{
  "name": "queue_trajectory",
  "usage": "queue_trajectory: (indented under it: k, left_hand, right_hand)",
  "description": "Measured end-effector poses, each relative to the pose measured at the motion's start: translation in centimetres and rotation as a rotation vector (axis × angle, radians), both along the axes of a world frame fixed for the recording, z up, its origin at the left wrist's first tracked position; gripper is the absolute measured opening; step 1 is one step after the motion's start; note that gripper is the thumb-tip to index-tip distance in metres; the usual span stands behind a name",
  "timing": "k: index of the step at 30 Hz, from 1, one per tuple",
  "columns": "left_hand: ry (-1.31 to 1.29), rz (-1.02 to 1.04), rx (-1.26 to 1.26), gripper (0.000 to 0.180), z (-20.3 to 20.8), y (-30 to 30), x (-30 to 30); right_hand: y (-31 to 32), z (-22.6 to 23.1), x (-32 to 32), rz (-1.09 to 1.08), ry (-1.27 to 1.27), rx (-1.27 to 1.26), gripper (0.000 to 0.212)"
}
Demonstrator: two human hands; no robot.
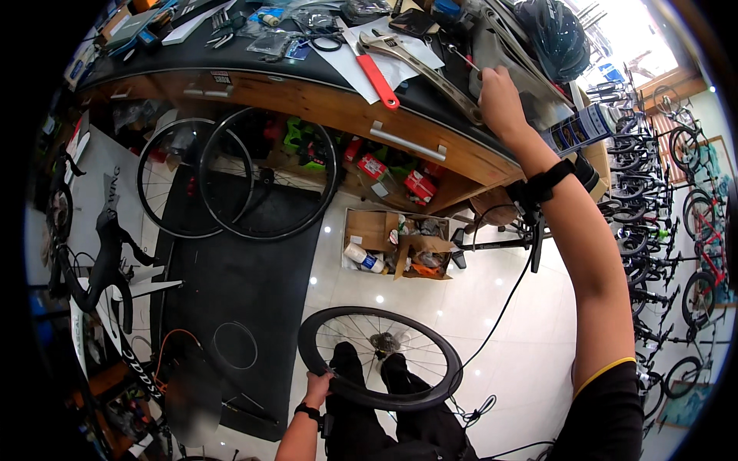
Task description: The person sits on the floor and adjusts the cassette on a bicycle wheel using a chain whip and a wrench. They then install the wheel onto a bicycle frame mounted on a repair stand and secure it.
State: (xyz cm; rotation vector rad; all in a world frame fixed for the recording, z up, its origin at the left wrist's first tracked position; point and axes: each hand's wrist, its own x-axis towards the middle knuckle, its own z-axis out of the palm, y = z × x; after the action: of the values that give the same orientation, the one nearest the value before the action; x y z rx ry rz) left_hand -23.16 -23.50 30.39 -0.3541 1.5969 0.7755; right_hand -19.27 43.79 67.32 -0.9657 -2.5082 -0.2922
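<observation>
My left hand [317, 386] is closed round the near left edge of a bicycle wheel [415, 401] with a black tyre and a deep dark rim. The wheel lies tilted over my knees, its cassette [383, 343] near the middle. Stretched out to the workbench [300, 74], my right hand [501, 100] has its fingers closed on a thin rod-like tool [464, 58] with a red part; its exact kind is too small to tell. Close to that hand lie a large adjustable wrench [423, 69] and a red-handled tool [378, 81] on white paper.
A spray can [576, 129] and a black helmet [550, 38] are beside my right arm. Two wheels [269, 173] lean under the bench by an open cardboard box [396, 242]. A white bicycle [108, 338] stands left of the black mat [231, 284]. A black cable [503, 307] hangs to the floor.
</observation>
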Motion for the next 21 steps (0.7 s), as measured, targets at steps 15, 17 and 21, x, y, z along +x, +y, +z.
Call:
queue_trajectory:
  k: [15, 17, 21]
  left_hand:
    - [0.403, -0.269, 0.022, 0.045, 3.6, 4.1, 1.4]
    - [0.330, -0.177, 0.056, 0.045, 5.0, 5.2, 1.6]
    - [0.342, -0.158, 0.224, 0.038, 3.4, 6.2, 2.5]
  right_hand:
    - [-18.3, 0.0, 13.1, 0.056, 1.268, -1.800, 0.030]
    - [-19.6, -1.0, 14.5, 0.009, 1.267, -1.942, 0.037]
    - [-21.4, -2.6, 16.7, -0.078, 1.235, -2.011, 0.040]
